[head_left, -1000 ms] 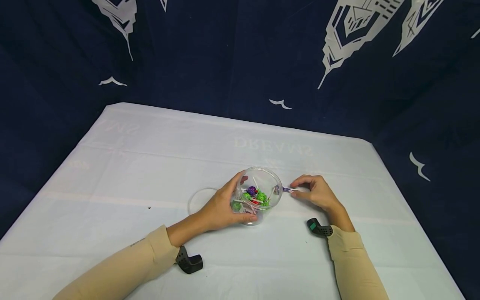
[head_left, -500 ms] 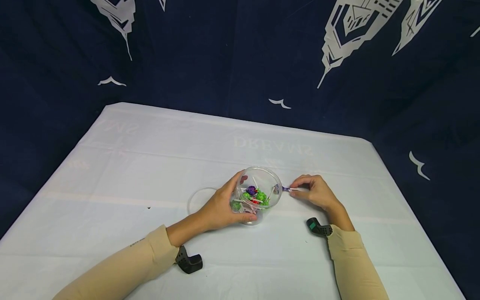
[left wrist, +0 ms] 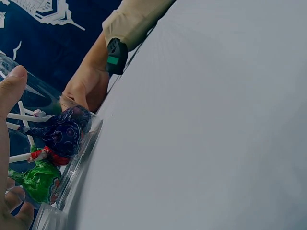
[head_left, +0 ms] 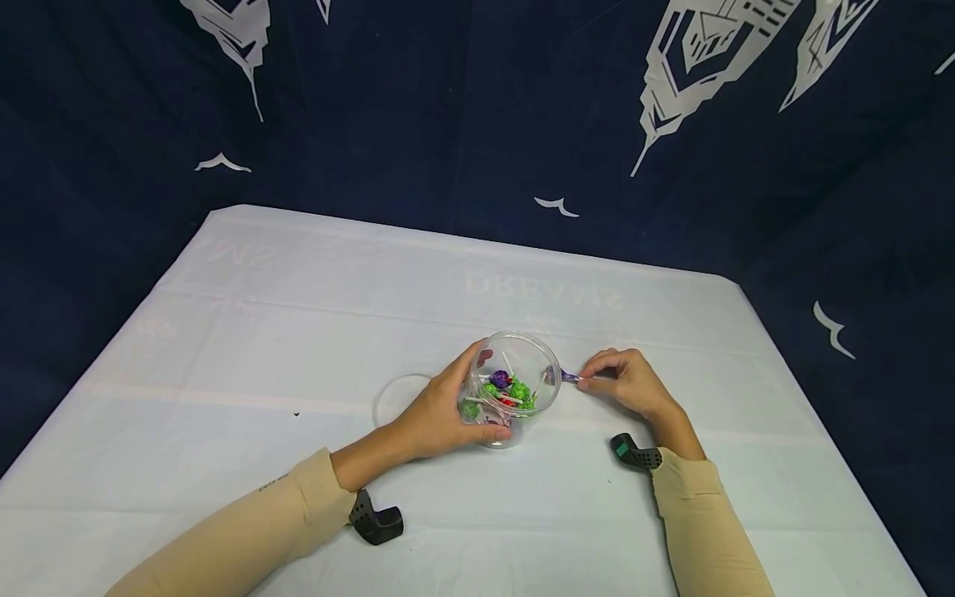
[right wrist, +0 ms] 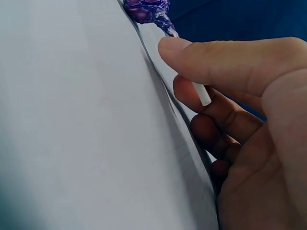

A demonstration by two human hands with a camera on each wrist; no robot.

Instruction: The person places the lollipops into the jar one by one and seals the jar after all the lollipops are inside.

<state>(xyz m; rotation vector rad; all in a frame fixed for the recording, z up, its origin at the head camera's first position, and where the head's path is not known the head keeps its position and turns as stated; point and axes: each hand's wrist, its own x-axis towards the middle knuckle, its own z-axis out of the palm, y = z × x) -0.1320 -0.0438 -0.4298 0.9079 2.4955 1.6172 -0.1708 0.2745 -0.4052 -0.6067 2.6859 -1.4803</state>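
Note:
A clear plastic jar [head_left: 515, 352] stands on the white tabletop with its round rim facing up. Several wrapped lollipops, mostly green with a purple one [head_left: 501, 379] and some red, lie inside it. My left hand [head_left: 440, 410] grips the jar from the left side, thumb in front and fingers behind. To the right, my right hand [head_left: 630, 381] pinches the white stick [right wrist: 204, 95] of a purple-wrapped lollipop [right wrist: 146, 9] between thumb and forefinger. The candy end of that lollipop points left, against or behind the jar's edge in the head view; which one I cannot tell.
A thin pale ring [head_left: 384, 390], perhaps a clear lid, lies on the white cloth [head_left: 336, 332] behind my left wrist. A small dark speck [head_left: 296, 414] is further left. A dark blue curtain [head_left: 418, 108] with white prints hangs behind the table.
My right fingers have shifted slightly along the lollipop's stick, nearer its twisted wrapper, so less stick shows. The left hand and the jar stay where they were.

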